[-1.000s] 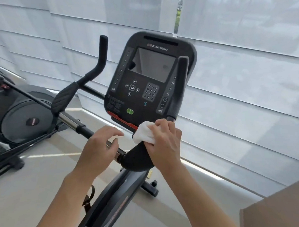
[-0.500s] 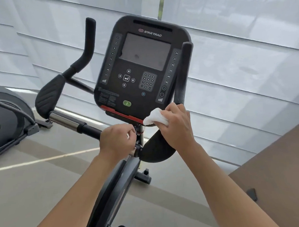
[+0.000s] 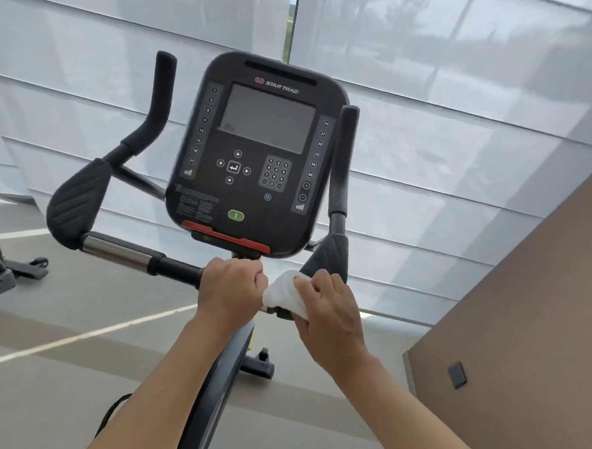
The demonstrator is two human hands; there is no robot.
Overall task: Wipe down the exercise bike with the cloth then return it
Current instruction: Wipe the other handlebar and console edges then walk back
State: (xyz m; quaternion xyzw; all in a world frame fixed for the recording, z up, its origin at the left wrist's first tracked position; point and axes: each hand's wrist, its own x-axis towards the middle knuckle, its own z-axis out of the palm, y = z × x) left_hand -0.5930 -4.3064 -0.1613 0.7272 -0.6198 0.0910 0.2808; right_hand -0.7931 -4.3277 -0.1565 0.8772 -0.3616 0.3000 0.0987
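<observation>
White cloth (image 3: 284, 292), bunched and crumpled, pressed against the black handlebar (image 3: 174, 267)

Both hands crowd the bar under the console (image 3: 257, 151): the left hand (image 3: 231, 290) fist-wrapped round it, the right hand (image 3: 329, 311) pressing the cloth (image 3: 280, 293) just beside, knuckles nearly touching. The console's red lip overhangs them closely. Leftward the bar (image 3: 119, 254) runs bare to the pad (image 3: 78, 203). The right grip (image 3: 342, 161) rises close beside the console.
</observation>
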